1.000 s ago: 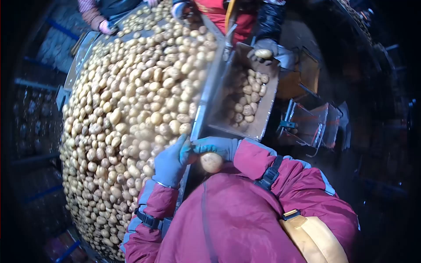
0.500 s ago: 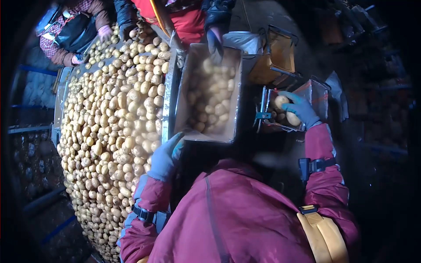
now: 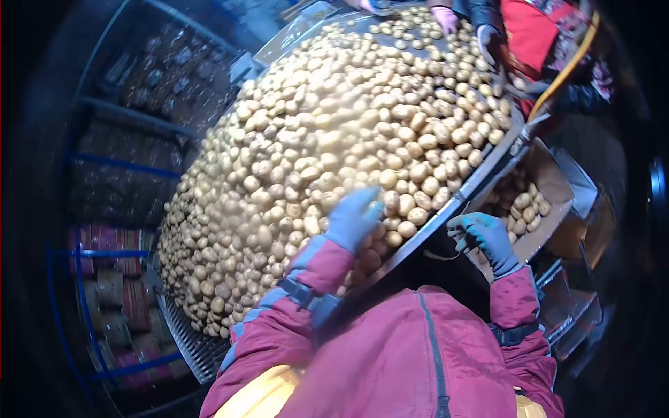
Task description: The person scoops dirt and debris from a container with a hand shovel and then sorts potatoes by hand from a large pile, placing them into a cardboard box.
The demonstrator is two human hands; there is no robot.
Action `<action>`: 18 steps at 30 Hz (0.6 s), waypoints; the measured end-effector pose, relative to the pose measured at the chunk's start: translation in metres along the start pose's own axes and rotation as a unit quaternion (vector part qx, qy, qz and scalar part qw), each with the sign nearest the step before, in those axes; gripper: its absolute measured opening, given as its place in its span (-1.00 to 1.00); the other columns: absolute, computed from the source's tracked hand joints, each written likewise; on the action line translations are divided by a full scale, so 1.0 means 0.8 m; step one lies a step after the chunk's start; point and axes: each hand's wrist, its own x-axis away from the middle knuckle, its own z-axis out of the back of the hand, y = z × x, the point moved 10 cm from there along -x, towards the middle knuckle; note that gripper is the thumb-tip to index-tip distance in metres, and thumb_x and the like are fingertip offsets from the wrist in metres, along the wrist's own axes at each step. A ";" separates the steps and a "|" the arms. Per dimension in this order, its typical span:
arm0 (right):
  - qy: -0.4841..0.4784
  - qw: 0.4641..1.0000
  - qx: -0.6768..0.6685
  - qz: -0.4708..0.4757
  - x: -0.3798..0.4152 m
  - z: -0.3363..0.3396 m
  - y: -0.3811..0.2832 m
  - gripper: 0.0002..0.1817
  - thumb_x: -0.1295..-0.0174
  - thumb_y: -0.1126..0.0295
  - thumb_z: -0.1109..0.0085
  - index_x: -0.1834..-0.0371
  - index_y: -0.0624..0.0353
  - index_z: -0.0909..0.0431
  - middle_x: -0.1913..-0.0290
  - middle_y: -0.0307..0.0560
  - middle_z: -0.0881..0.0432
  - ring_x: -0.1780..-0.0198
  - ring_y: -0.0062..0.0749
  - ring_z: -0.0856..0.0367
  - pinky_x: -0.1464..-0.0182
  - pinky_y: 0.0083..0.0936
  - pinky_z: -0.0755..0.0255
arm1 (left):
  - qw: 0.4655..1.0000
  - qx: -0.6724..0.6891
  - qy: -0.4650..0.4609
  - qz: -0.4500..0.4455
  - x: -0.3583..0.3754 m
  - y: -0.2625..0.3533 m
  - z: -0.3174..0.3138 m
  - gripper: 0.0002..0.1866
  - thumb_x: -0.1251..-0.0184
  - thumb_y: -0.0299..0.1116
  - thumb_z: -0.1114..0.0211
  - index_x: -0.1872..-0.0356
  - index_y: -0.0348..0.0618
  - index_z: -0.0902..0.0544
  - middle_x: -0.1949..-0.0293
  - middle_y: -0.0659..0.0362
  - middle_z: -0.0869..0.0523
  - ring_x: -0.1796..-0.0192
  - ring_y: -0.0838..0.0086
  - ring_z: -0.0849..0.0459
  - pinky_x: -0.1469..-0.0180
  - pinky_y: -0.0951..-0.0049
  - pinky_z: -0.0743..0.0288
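Observation:
A wide heap of potatoes [image 3: 279, 167] spreads over a large metal-edged table. My left hand [image 3: 354, 217], in a blue-grey glove, is over the near part of the heap. It is slightly blurred; its fingers reach forward, and no potato shows in it. My right hand [image 3: 488, 240], gloved in blue and teal, hovers at the near side of a cardboard box [image 3: 554, 171]. Its fingers are loosely bent and apart, with nothing between them. Potatoes [image 3: 527, 212] lie inside the box.
The table's metal rim [image 3: 446, 212] runs between the heap and the box. Another person's gloved hand [image 3: 444, 19] is at the far end, beside a person in red [image 3: 529, 38]. Smaller containers [image 3: 568, 306] stand at right. Blue rails [image 3: 125, 164] line the left.
My view has swung left toward the heap. My right hand has left the small container and the potatoes there. My left hand has moved from the box's edge to over the heap.

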 end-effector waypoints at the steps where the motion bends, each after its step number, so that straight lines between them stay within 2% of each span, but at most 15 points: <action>1: -0.031 0.999 -0.013 -0.017 -0.013 -0.026 0.006 -0.69 -0.50 0.34 -0.13 -0.10 0.34 -0.69 0.12 0.02 -0.82 0.38 -0.47 -0.75 0.33 -0.59 -0.59 | 0.996 0.008 0.038 0.077 -0.004 -0.032 0.050 -0.64 -0.40 -0.18 -0.36 -0.09 -0.16 -0.72 -0.02 -0.07 -0.77 -0.09 0.02 -0.71 -0.19 0.11 -0.57; 2: -0.041 0.999 0.005 -0.033 -0.023 -0.048 0.009 -0.68 -0.50 0.31 -0.15 -0.08 0.35 -0.71 0.13 0.01 -0.82 0.38 -0.48 -0.74 0.34 -0.60 -0.57 | 0.993 0.017 0.059 0.099 -0.011 -0.062 0.093 -0.65 -0.36 -0.22 -0.38 -0.07 -0.18 -0.71 0.05 -0.07 -0.77 -0.07 0.00 -0.69 -0.20 0.08 -0.54; 3: -0.053 0.998 0.016 -0.031 -0.035 -0.068 0.014 -0.67 -0.49 0.29 -0.16 -0.06 0.33 -0.74 0.15 -0.03 -0.82 0.40 -0.49 -0.74 0.32 -0.62 -0.56 | 0.982 -0.130 0.134 0.037 -0.007 -0.103 0.130 -0.60 -0.33 -0.22 -0.40 -0.13 -0.17 -0.69 0.04 -0.09 -0.74 -0.09 -0.03 -0.67 -0.25 0.05 -0.51; 4: -0.060 0.997 0.033 -0.048 -0.045 -0.088 0.021 -0.68 -0.48 0.29 -0.17 -0.05 0.31 -0.75 0.16 -0.07 -0.82 0.37 -0.53 -0.73 0.31 -0.63 -0.54 | 0.960 -0.223 0.164 0.032 -0.003 -0.146 0.159 -0.54 -0.31 -0.19 -0.41 -0.18 -0.17 -0.66 -0.11 -0.14 -0.69 -0.17 -0.08 -0.61 -0.31 0.01 -0.45; 5: -0.067 0.994 0.050 -0.065 -0.056 -0.104 0.030 -0.68 -0.48 0.28 -0.17 -0.05 0.28 -0.77 0.17 -0.11 -0.82 0.34 -0.58 -0.73 0.30 -0.65 -0.53 | 0.948 -0.276 0.147 0.064 -0.002 -0.203 0.177 -0.38 -0.28 -0.10 -0.45 -0.31 -0.18 -0.59 -0.30 -0.19 -0.58 -0.34 -0.12 -0.49 -0.39 -0.02 -0.39; 6: -0.075 0.988 0.122 -0.057 -0.076 -0.109 0.050 -0.68 -0.46 0.25 -0.19 -0.04 0.22 -0.79 0.16 -0.18 -0.83 0.25 -0.66 -0.70 0.27 -0.66 -0.49 | 0.923 -0.320 0.142 0.159 -0.002 -0.241 0.195 -0.24 -0.27 0.01 -0.44 -0.42 -0.18 -0.51 -0.44 -0.21 -0.46 -0.45 -0.12 -0.39 -0.46 0.01 -0.34; 7: -0.097 0.987 0.116 -0.055 -0.076 -0.141 0.031 -0.67 -0.44 0.19 -0.22 -0.03 0.17 -0.81 0.15 -0.23 -0.84 0.21 -0.71 -0.65 0.25 -0.67 -0.47 | 0.931 -0.283 0.142 0.182 -0.004 -0.283 0.202 -0.09 -0.25 0.13 -0.43 -0.53 -0.15 -0.39 -0.49 -0.25 -0.38 -0.50 -0.11 -0.34 -0.50 0.03 -0.31; 9: -0.133 0.979 0.138 -0.075 -0.094 -0.183 0.037 -0.65 -0.43 0.15 -0.23 -0.03 0.16 -0.81 0.14 -0.24 -0.84 0.26 -0.70 -0.65 0.25 -0.68 -0.47 | 0.943 -0.190 0.215 0.170 -0.003 -0.309 0.193 -0.02 -0.23 0.20 -0.42 -0.57 -0.14 -0.32 -0.51 -0.32 -0.32 -0.49 -0.14 -0.37 -0.50 0.04 -0.31; 10: -0.144 0.969 0.184 -0.083 -0.103 -0.202 0.035 -0.64 -0.42 0.15 -0.23 -0.03 0.16 -0.81 0.14 -0.26 -0.84 0.28 -0.70 -0.64 0.25 -0.68 -0.47 | 0.924 -0.214 0.124 0.291 0.003 -0.277 0.190 0.00 -0.20 0.21 -0.45 -0.56 -0.12 -0.31 -0.44 -0.35 -0.40 -0.42 -0.17 -0.47 -0.44 0.05 -0.38; 11: -0.146 0.969 0.177 -0.095 -0.112 -0.220 0.044 -0.66 -0.40 0.16 -0.23 -0.01 0.15 -0.82 0.14 -0.29 -0.84 0.28 -0.70 -0.64 0.27 -0.66 -0.49 | 0.924 -0.210 0.053 0.316 0.009 -0.256 0.179 -0.13 -0.23 0.15 -0.44 -0.50 -0.07 -0.41 -0.32 -0.25 -0.54 -0.24 -0.14 -0.62 -0.31 0.03 -0.47; 13: -0.166 0.963 0.160 -0.140 -0.125 -0.256 0.051 -0.65 -0.40 0.15 -0.24 -0.03 0.14 -0.81 0.13 -0.28 -0.83 0.28 -0.69 -0.63 0.26 -0.65 -0.51 | 0.941 -0.319 0.067 0.093 0.029 -0.217 0.168 -0.28 -0.25 0.05 -0.42 -0.41 -0.01 -0.50 -0.18 -0.07 -0.64 -0.13 -0.03 -0.66 -0.19 0.00 -0.51; 15: -0.194 0.962 0.166 -0.093 -0.147 -0.284 0.060 -0.62 -0.38 0.13 -0.30 -0.04 0.19 -0.79 0.10 -0.20 -0.82 0.33 -0.62 -0.65 0.30 -0.64 -0.54 | 0.962 -0.258 -0.004 0.089 0.058 -0.215 0.147 -0.37 -0.24 -0.07 -0.39 -0.35 0.01 -0.55 -0.11 0.06 -0.67 -0.12 0.09 -0.63 -0.17 0.02 -0.49; 16: -0.187 0.963 0.163 -0.105 -0.151 -0.293 0.061 -0.63 -0.37 0.14 -0.31 -0.03 0.19 -0.80 0.12 -0.21 -0.82 0.34 -0.62 -0.65 0.32 -0.64 -0.53 | 0.949 -0.294 0.017 0.111 0.077 -0.197 0.155 -0.43 -0.23 -0.17 -0.40 -0.30 0.02 -0.58 -0.07 0.11 -0.68 -0.15 0.17 -0.61 -0.18 0.07 -0.45; 18: -0.181 0.963 0.166 -0.113 -0.156 -0.308 0.056 -0.65 -0.37 0.16 -0.33 -0.01 0.19 -0.80 0.17 -0.22 -0.81 0.36 -0.63 -0.64 0.34 -0.65 -0.52 | 0.955 -0.275 0.035 0.106 0.107 -0.193 0.178 -0.44 -0.23 -0.17 -0.41 -0.28 0.01 -0.59 -0.03 0.11 -0.69 -0.13 0.15 -0.61 -0.19 0.10 -0.46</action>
